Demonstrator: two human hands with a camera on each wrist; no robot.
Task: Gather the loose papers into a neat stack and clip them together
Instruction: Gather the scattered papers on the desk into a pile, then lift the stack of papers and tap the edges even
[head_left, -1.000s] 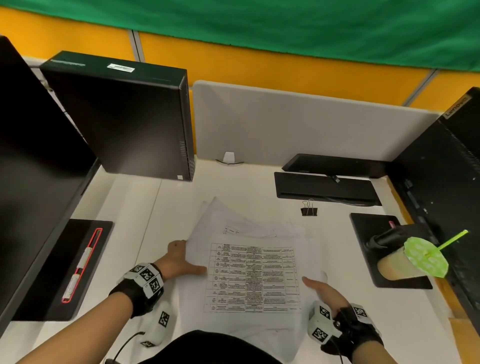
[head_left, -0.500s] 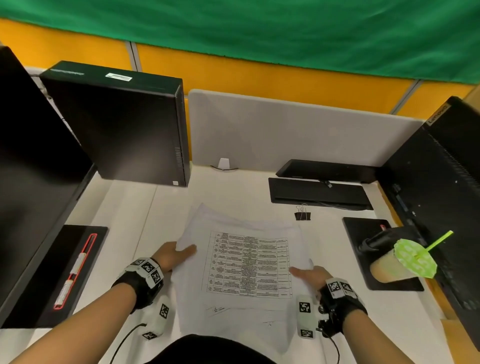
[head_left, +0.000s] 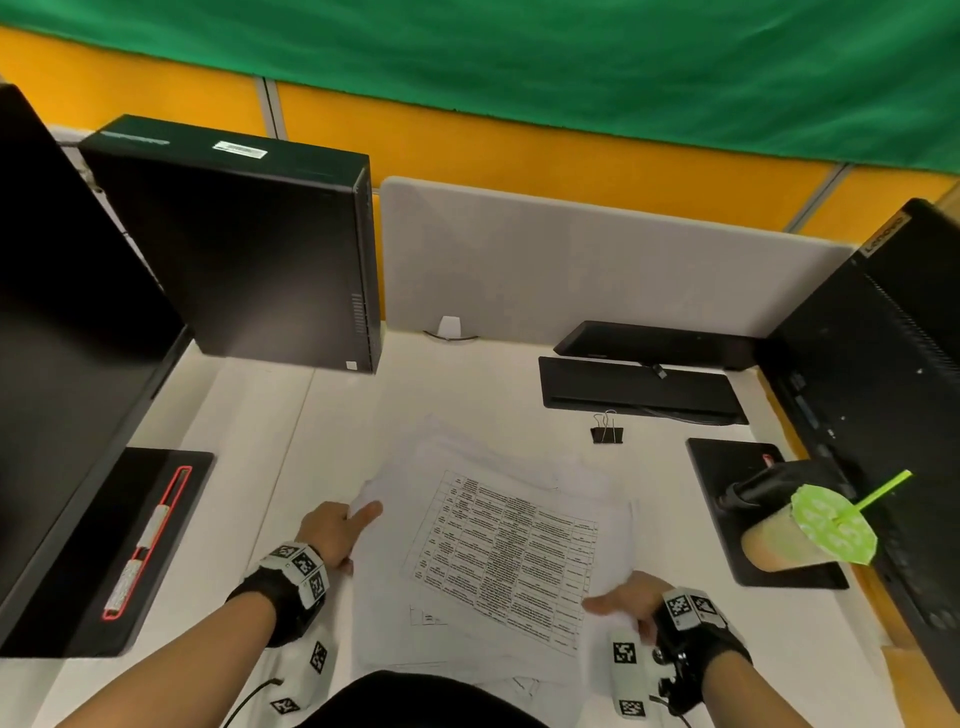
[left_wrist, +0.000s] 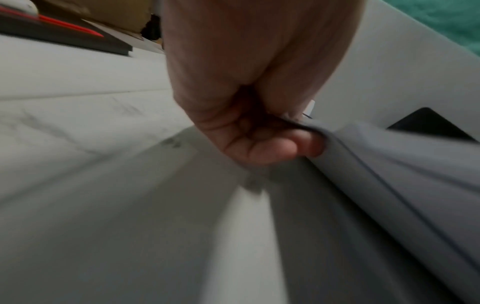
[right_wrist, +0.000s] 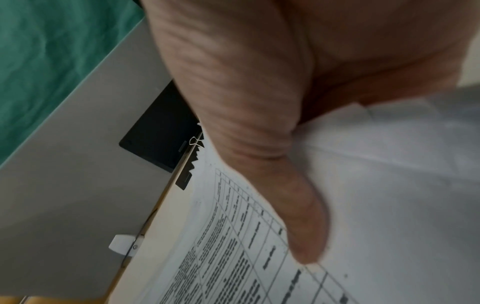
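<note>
Several white papers lie in a skewed pile on the white desk, the top sheet printed with a table. My left hand grips the pile's left edge, which curls up; in the left wrist view the fingers curl round the lifted paper edge. My right hand holds the pile's lower right corner, its thumb lying on the printed sheet. A black binder clip stands on the desk beyond the papers, apart from both hands.
A black computer case stands at the back left, a monitor at the left. Black keyboards lie at the back right. A drink cup with green lid and straw sits on a black pad to the right.
Both hands have drawn the papers together and turned the pile clockwise. The left hand went from lying flat on the paper to gripping its lifted left edge.
</note>
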